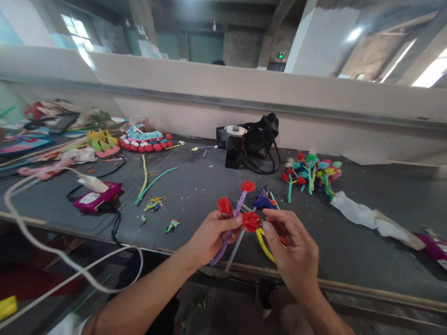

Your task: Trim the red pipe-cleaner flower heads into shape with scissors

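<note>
My left hand [213, 235] is closed round the purple stems of pipe-cleaner flowers [240, 204] with red heads, held just above the near edge of the dark table [349, 242]. My right hand [295, 251] pinches one red flower head [250, 221] between thumb and fingers, and a yellow pipe cleaner [262, 245] curls under its palm. A pale stick [234, 251] slants down between the two hands. A blue glue gun [262, 201] lies on the table just behind the hands.
A bunch of finished coloured flowers [310, 174] lies at the back right, beside white cloth [370, 216]. A black bag [258, 137] and a phone [233, 151] stand at the back. A pink device [96, 197] with cables, green stems [152, 181] and scraps lie left.
</note>
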A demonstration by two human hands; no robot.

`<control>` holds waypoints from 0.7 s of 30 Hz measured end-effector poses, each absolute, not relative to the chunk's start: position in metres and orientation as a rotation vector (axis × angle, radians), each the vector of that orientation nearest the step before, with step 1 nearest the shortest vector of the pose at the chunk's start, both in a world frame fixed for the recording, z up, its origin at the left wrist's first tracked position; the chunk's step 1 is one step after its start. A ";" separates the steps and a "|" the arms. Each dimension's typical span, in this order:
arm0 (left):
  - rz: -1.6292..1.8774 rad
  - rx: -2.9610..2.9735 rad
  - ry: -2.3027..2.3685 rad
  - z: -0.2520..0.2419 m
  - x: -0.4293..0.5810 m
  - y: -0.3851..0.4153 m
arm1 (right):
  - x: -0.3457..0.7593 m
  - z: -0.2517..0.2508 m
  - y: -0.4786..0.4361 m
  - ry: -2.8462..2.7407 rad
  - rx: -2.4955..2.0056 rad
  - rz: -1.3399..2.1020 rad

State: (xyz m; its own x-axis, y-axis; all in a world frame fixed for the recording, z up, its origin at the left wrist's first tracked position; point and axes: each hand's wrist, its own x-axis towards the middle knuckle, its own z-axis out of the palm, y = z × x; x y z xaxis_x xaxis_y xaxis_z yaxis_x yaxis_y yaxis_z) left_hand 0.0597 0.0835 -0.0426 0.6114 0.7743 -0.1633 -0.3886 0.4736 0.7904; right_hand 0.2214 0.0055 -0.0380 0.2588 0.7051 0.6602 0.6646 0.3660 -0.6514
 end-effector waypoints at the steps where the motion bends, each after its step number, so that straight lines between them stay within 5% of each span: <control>1: 0.754 0.794 0.556 -0.043 0.060 0.083 | 0.221 -0.038 0.006 -1.455 -1.319 0.048; 21: 0.767 0.902 0.524 -0.048 0.058 0.084 | 0.228 -0.035 0.009 -1.575 -1.246 0.305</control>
State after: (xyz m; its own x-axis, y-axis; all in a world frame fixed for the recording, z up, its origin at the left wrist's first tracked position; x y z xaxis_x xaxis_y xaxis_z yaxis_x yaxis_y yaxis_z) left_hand 0.0583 0.0836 -0.0481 0.6258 0.7748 -0.0893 -0.3648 0.3919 0.8446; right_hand 0.2283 0.0093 -0.0346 0.0994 0.8214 0.5616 0.5525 0.4238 -0.7177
